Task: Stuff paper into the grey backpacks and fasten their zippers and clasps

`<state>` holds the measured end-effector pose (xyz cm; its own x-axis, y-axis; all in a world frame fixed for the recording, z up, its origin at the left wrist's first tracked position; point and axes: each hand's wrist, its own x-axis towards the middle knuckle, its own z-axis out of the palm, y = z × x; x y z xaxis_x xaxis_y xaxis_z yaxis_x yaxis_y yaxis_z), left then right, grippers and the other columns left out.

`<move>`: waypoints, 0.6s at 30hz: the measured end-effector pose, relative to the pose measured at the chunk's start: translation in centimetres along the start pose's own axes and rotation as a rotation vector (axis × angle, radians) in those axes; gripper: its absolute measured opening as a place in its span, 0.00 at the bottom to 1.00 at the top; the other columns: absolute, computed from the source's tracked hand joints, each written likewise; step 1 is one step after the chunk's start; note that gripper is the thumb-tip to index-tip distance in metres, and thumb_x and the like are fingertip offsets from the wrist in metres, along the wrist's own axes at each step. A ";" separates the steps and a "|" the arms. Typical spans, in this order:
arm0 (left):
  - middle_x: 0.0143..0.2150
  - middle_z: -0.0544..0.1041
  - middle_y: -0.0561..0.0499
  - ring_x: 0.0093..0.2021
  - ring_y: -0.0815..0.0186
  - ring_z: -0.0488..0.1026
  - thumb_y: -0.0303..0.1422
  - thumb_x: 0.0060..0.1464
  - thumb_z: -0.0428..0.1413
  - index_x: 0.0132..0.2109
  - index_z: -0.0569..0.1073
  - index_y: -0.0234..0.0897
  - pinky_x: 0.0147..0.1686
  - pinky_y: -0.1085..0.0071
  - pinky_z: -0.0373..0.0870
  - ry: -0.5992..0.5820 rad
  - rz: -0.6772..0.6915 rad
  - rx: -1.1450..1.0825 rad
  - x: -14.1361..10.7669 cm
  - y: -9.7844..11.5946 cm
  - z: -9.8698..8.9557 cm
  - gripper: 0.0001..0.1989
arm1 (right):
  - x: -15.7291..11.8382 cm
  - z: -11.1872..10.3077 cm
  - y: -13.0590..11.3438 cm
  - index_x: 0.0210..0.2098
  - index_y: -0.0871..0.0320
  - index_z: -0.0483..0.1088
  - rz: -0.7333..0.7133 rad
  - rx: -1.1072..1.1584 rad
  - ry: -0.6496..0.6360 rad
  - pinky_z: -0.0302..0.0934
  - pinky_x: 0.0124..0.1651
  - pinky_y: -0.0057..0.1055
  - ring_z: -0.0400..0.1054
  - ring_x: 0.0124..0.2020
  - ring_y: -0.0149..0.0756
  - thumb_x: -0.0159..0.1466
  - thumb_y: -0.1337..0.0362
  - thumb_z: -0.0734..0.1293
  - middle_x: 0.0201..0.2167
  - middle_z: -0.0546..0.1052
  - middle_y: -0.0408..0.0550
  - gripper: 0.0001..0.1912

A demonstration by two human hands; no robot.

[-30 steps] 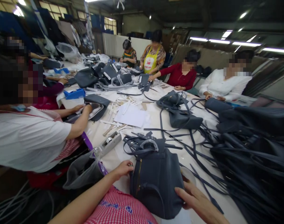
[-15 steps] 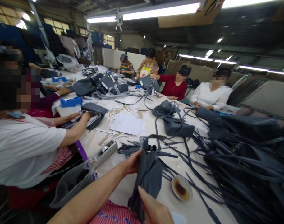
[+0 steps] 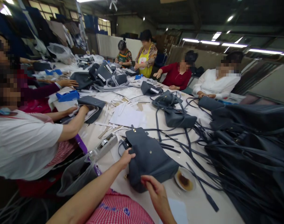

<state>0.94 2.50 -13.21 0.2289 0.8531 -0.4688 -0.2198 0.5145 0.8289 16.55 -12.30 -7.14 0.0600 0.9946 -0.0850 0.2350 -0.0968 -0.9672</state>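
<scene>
A dark blue-grey handbag (image 3: pixel 153 161) lies tilted on the table in front of me, its broad face up. A gold-coloured clasp shows on the flap at its far end, and a small round stud sits on the face. My left hand (image 3: pixel 126 158) grips the bag's left side, thumb on top and fingers partly hidden beneath. At the near lower corner, my right hand (image 3: pixel 156 191) pinches the bag's edge with bent fingertips. Just right of the bag stands a small bowl (image 3: pixel 185 179) with brown liquid in it.
A large heap of dark bags and straps (image 3: pixel 251 155) covers the table's right side. White paper sheets (image 3: pixel 126 115) and strip scraps lie beyond my bag. A metal tool (image 3: pixel 104 144) is at left. Several co-workers sit around the table; one in white (image 3: pixel 30 143) handles another bag.
The handbag has turned from standing edge-on to lying with its broad face up. My right hand has moved up along it. Across the table, the red-sleeved co-worker's raised bag is now down.
</scene>
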 end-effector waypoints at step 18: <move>0.32 0.78 0.52 0.31 0.66 0.72 0.33 0.40 0.63 0.38 0.77 0.34 0.37 0.70 0.69 -0.324 0.061 0.324 -0.3 9.9 -0.8 0.15 | 14.6 -10.4 -5.4 0.50 0.56 0.70 -0.255 -0.762 -0.354 0.58 0.56 0.48 0.68 0.52 0.50 0.54 0.70 0.65 0.49 0.75 0.55 0.23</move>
<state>-2.05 7.39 -5.11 0.5211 0.7830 -0.3396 0.0542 0.3667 0.9288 26.27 2.31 -0.63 -0.3574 0.9306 -0.0797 0.7919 0.2567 -0.5540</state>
